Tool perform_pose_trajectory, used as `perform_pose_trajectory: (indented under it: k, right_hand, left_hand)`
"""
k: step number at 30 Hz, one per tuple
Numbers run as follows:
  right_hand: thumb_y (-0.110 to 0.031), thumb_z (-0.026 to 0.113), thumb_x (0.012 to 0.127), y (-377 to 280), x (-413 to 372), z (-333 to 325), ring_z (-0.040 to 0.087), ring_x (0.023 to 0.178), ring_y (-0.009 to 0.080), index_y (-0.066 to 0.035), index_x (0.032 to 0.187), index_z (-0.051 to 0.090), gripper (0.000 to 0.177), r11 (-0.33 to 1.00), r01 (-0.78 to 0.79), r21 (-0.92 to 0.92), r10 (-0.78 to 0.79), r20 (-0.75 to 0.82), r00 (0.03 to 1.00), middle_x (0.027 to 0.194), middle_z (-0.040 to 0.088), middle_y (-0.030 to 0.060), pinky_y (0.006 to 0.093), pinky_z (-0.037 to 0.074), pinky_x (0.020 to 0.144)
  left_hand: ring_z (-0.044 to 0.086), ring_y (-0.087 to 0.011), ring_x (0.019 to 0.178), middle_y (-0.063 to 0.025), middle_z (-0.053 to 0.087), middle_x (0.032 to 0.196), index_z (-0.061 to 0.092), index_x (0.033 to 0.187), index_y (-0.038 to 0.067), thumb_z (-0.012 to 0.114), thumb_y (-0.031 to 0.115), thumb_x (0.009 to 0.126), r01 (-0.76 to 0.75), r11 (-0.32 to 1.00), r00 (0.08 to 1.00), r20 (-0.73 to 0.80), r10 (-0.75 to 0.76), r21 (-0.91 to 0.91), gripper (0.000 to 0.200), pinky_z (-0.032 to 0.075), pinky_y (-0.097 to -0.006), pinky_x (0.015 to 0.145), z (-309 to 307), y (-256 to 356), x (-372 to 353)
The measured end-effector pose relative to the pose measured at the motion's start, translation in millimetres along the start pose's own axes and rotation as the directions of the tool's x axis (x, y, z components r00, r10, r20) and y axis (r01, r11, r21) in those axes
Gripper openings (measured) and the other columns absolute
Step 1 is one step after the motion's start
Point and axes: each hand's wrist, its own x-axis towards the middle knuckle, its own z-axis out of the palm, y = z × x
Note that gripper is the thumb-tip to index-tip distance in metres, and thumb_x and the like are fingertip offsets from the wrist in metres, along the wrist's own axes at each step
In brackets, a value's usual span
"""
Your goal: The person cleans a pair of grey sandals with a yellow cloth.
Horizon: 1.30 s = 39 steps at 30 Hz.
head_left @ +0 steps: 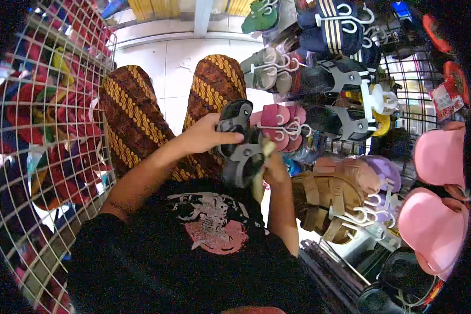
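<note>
My left hand (206,135) grips a pair of black sandals (242,163) with grey straps in front of my lap, its thumb across them. My right hand (277,170) is closed at the pair's right side, around a pale yellowish cloth (258,186) that touches the sandals. Part of the cloth and the right fingertips are blurred or hidden. Just beyond the sandals hang pink slippers (277,125) on a white hanger.
At the left stands a white wire basket (52,172) full of colourful footwear. Along my right hang black-and-grey sandals (329,123), brown sandals (324,196) and pink clogs (434,225). Ahead is a white tiled floor (180,63), and a black wire rack (413,78) rises at the right.
</note>
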Motion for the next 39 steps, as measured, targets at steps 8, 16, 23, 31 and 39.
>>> perform_pose_trajectory:
  k: [8,16,23,31,39]
  right_hand:
    - [-0.041,0.082,0.073,21.7,4.6,3.1,0.055,0.118,0.0207,-0.006,0.144,0.042,0.089,0.986,0.079,0.145,-0.084,0.029,0.996,0.136,0.054,0.0073,0.0340,0.046,0.098]
    - [-0.057,0.049,0.097,-50.8,21.7,86.4,0.058,0.046,0.0189,-0.005,0.132,0.051,0.063,0.958,-0.139,0.252,0.211,-0.287,0.935,0.088,0.064,0.0090,0.0318,0.045,0.033]
    - [-0.027,0.081,0.071,-36.6,19.6,46.4,0.062,0.089,0.0181,-0.004,0.133,0.050,0.073,0.929,-0.230,0.291,0.154,0.261,0.953,0.109,0.062,0.0052,0.0313,0.052,0.076]
    - [-0.033,0.085,0.072,-20.7,24.9,43.4,0.057,0.110,0.0189,-0.007,0.141,0.044,0.085,0.996,0.059,0.072,-0.061,0.016,0.998,0.129,0.054,0.0048,0.0316,0.046,0.094]
    - [-0.038,0.082,0.076,-65.0,28.6,56.7,0.059,0.104,0.0148,-0.006,0.134,0.048,0.075,0.961,0.063,-0.270,-0.087,-0.078,0.993,0.115,0.058,0.0028,0.0300,0.049,0.090]
  left_hand:
    - [0.059,-0.0174,0.114,-0.0112,0.052,0.140,0.046,0.145,0.007,0.068,0.011,0.090,-0.356,0.924,0.927,-0.075,0.368,0.139,0.060,0.046,-0.0351,0.098,-30.7,-0.2,15.7]
    - [0.066,-0.0258,0.102,-0.0169,0.068,0.110,0.061,0.118,0.000,0.065,0.010,0.087,-0.195,0.919,0.956,-0.144,0.256,0.343,0.033,0.050,-0.0338,0.090,-56.1,7.2,-1.3]
    - [0.065,-0.0334,0.100,-0.0214,0.066,0.106,0.061,0.116,-0.002,0.069,0.016,0.086,-0.142,0.947,0.896,-0.369,0.248,0.289,0.036,0.050,-0.0380,0.088,-58.0,-8.7,-4.4]
    - [0.058,-0.0282,0.117,-0.0185,0.060,0.121,0.048,0.133,0.003,0.069,0.012,0.089,-0.164,0.899,0.959,-0.149,0.242,0.405,0.050,0.045,-0.0372,0.101,-74.7,-7.9,-14.9]
    - [0.048,-0.0431,0.123,-0.0268,0.035,0.138,0.029,0.153,0.012,0.083,0.022,0.075,-0.233,0.840,0.966,0.017,0.258,0.490,0.095,0.041,-0.0408,0.107,-74.8,6.8,-24.8]
